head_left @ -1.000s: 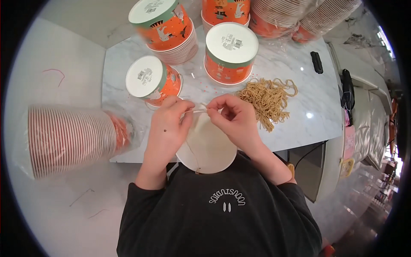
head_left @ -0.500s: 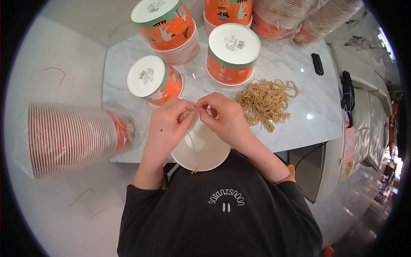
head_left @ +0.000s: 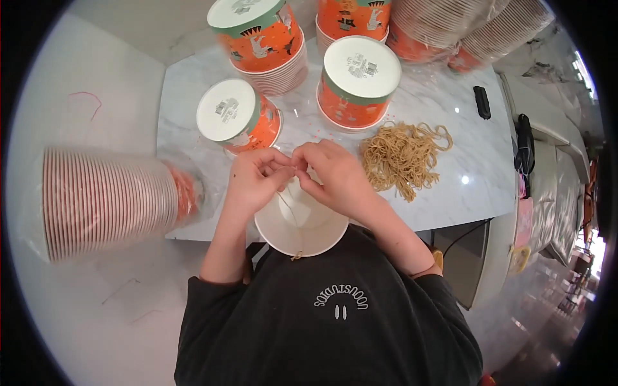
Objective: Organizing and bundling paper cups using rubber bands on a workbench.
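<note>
A white-lined paper bucket is against my body at the table's near edge, its open mouth facing up. A thin tan cord runs across its inside, with a small knot at the near rim. My left hand and my right hand meet over the far rim, fingertips pinched together where the cord leads up. The cord's end between the fingers is too small to make out. Right of my right hand lies a loose pile of tan cords.
Upside-down orange and green paper buckets stand beyond my hands: a small one, another and a tall stack. Plastic-wrapped bucket stacks are at left and far right. A black object lies near the table's right edge.
My hands stay pinched together over the bucket's far rim, fingers shifting slightly. The whole view has moved a little; the other buckets and the cord pile stay in place.
</note>
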Action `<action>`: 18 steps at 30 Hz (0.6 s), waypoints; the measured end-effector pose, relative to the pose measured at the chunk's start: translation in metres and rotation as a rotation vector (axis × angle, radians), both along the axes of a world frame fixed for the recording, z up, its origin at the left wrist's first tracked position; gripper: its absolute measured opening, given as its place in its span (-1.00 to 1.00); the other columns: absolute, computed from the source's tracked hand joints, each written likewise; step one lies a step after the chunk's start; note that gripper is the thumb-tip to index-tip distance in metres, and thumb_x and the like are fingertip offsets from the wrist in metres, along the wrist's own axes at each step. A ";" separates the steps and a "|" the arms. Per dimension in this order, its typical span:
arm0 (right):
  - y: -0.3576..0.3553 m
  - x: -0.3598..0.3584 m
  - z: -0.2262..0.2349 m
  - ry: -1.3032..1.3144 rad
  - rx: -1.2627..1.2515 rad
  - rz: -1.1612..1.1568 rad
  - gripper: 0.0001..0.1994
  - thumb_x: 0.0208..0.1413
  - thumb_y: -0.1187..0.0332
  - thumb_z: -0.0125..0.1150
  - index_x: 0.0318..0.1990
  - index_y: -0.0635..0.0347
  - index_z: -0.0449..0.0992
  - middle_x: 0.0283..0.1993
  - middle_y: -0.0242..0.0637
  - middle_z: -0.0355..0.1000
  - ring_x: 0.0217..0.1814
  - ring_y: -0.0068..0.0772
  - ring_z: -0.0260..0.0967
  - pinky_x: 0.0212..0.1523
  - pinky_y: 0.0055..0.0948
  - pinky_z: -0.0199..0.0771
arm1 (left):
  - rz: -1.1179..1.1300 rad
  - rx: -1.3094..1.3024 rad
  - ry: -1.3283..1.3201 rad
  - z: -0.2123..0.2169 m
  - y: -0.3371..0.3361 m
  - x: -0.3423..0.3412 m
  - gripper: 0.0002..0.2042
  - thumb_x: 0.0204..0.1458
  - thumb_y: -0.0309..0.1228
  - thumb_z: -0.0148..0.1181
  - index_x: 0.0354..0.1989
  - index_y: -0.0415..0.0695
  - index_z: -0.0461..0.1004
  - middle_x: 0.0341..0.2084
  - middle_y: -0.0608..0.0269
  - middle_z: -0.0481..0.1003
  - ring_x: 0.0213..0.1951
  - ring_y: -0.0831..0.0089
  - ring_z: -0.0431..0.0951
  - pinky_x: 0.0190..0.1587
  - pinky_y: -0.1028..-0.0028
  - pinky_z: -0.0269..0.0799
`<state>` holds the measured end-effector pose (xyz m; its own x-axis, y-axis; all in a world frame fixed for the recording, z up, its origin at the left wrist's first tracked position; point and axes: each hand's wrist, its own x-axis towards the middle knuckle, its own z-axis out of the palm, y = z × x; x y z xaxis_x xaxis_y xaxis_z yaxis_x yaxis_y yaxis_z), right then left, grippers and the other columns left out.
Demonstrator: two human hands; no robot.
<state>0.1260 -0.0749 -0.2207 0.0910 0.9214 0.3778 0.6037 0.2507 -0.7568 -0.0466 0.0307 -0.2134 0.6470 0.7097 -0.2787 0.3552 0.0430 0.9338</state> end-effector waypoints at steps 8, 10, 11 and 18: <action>0.000 -0.001 -0.006 0.001 0.012 0.006 -0.72 -0.11 0.44 0.43 -0.24 0.11 0.46 -0.32 -0.34 0.46 -0.21 -0.19 0.43 -0.16 -0.23 0.45 | 0.093 -0.164 -0.089 0.005 0.002 0.005 -0.93 0.04 -0.58 0.29 -0.31 -0.32 0.61 -0.45 0.21 0.67 -0.51 0.67 0.58 -0.54 0.66 0.39; -0.001 -0.004 -0.006 0.033 -0.005 -0.020 -0.71 -0.13 0.41 0.47 -0.25 0.12 0.47 -0.33 -0.33 0.47 -0.22 -0.19 0.44 -0.16 -0.23 0.45 | 0.108 -0.177 -0.075 0.005 0.001 0.005 -0.94 0.04 -0.58 0.29 -0.33 -0.31 0.60 -0.44 0.19 0.68 -0.50 0.66 0.59 -0.55 0.66 0.38; -0.001 -0.006 -0.006 0.066 -0.023 -0.049 -0.69 -0.15 0.38 0.51 -0.27 0.12 0.49 -0.34 -0.33 0.48 -0.22 -0.19 0.44 -0.17 -0.23 0.45 | 0.122 -0.172 -0.063 0.006 -0.001 0.006 -0.95 0.04 -0.58 0.29 -0.35 -0.30 0.59 -0.44 0.18 0.68 -0.50 0.66 0.59 -0.53 0.65 0.39; -0.002 -0.017 -0.007 0.065 0.001 -0.157 -0.77 -0.16 0.35 0.53 -0.39 0.17 0.55 -0.40 -0.30 0.52 -0.30 -0.18 0.47 -0.26 -0.21 0.46 | 0.232 -0.126 -0.051 0.006 -0.014 0.012 -0.98 0.02 -0.59 0.25 -0.39 -0.29 0.56 -0.50 0.20 0.65 -0.50 0.65 0.60 -0.44 0.64 0.43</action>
<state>0.1088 -0.0771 -0.2277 0.2576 0.8937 0.3675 0.5854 0.1582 -0.7952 -0.0350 0.0166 -0.2073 0.4866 0.8023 -0.3457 0.2752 0.2348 0.9323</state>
